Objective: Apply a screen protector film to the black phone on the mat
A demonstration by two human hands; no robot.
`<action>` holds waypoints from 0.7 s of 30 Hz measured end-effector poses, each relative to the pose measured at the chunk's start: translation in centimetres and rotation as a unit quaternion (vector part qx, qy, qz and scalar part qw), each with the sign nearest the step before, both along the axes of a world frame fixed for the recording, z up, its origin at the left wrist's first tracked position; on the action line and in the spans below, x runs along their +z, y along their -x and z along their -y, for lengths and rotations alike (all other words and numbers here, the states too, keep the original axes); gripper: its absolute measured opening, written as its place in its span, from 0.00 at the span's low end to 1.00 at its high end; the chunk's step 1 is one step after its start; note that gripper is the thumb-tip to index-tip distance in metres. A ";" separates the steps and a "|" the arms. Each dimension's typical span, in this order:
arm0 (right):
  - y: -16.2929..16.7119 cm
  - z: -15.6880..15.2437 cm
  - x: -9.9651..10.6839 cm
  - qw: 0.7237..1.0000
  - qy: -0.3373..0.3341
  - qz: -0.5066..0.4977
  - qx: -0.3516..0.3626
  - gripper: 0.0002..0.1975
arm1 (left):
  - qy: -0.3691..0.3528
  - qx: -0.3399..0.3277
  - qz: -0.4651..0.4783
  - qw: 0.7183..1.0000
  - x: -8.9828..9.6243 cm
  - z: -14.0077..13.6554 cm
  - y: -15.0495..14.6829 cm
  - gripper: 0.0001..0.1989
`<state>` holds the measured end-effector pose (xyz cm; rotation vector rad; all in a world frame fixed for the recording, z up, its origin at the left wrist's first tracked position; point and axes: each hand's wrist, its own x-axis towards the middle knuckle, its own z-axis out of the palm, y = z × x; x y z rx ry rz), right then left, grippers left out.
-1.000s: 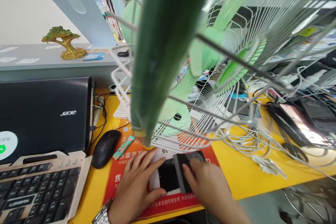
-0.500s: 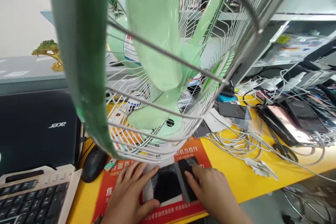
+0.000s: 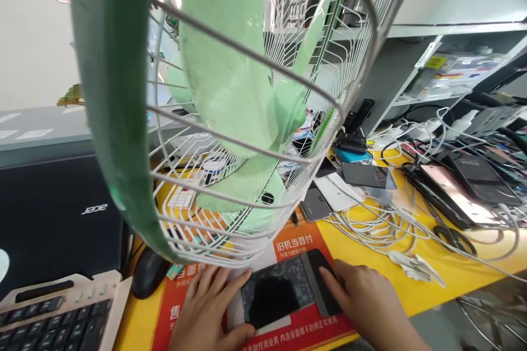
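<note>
A black-screened phone, its glass speckled with pale marks, lies on a red printed mat. My left hand is spread flat at the phone's left end, with the thumb at its lower left corner. Against the phone's right end is a dark, phone-shaped slab with a grey strip along its left side. My right hand grips the slab's right edge, its fingers partly bent underneath or behind it. Whether the slab is a second phone or a cover, I cannot tell.
A green desk fan with a wire cage looms close, blocking the upper middle. On the left are an Acer laptop, a keyboard and a black mouse. Coiled white cables, scissors and several phones lie on the right.
My right hand has moved right with the dark slab, uncovering more of the phone's screen. My left hand has stayed beside the phone. The view has shifted slightly.
</note>
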<state>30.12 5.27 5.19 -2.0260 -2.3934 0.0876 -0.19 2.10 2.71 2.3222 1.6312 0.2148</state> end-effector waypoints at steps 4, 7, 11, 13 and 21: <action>3.3 0.7 0.2 0.999 -0.005 -0.006 0.051 0.15 | 0.006 0.016 -0.007 1.000 -0.2 0.0 -0.2 0.40; 6.2 1.1 0.4 0.993 0.028 -0.024 0.109 0.14 | 0.010 0.017 -0.005 1.000 0.0 0.0 -0.4 0.40; 4.6 0.4 0.5 0.997 0.028 -0.020 0.071 0.16 | 0.041 0.029 -0.001 0.999 0.7 -0.1 -0.6 0.39; 3.5 -0.1 0.8 0.998 0.023 -0.018 0.059 0.17 | 0.057 0.033 0.005 0.998 1.0 -0.2 -0.7 0.38; 5.8 -0.6 2.8 0.994 0.087 -0.033 0.063 0.13 | 0.104 0.049 0.025 0.993 2.2 -0.5 -1.3 0.40</action>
